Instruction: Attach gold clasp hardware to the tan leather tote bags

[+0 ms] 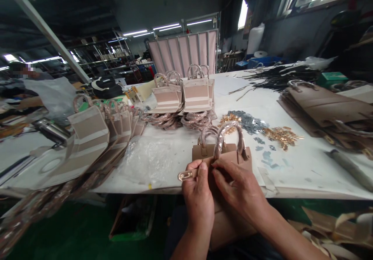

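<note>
A tan handbag (230, 217) leans at the table's front edge, its two handles (223, 136) wrapped in clear plastic. My left hand (198, 190) pinches a tan strap (194, 172) between thumb and fingers. At the strap's left end sits a gold metal plate (185, 175). My right hand (237, 182) is closed at the strap's other end, by the base of the front handle. Its fingertips press together there, and whether they grip the strap or something small is hidden.
Gold metal pieces (282, 136) and grey metal plates (252, 122) lie in heaps beyond the bag. Tan bag panels stand at left (89, 136) and centre (196, 95); more tan bags (309, 101) lie at right. Clear plastic (148, 159) covers part of the table (171, 143).
</note>
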Tool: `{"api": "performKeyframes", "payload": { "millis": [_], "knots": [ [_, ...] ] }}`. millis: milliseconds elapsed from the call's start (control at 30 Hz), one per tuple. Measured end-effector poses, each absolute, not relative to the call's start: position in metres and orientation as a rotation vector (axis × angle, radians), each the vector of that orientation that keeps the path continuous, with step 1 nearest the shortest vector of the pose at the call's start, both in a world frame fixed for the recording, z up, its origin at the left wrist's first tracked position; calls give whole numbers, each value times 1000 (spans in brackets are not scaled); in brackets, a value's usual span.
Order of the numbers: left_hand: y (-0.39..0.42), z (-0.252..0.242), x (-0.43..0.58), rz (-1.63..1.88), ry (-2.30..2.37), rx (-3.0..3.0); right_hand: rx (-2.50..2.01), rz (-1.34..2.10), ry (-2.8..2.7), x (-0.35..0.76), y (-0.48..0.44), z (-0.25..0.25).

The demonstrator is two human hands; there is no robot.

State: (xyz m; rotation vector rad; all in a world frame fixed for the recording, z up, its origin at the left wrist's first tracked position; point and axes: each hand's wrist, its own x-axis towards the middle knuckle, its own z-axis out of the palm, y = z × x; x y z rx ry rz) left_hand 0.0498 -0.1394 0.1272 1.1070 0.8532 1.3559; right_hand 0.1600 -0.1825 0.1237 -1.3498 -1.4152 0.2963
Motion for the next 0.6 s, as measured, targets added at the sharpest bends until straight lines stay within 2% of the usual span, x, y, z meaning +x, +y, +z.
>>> {"api": "performKeyframes", "payload": {
  "millis": [600],
  "knots": [
    [-141, 122, 44, 1494, 864, 1495, -1405, 481, -1343, 162, -169, 137]
  ]
}}
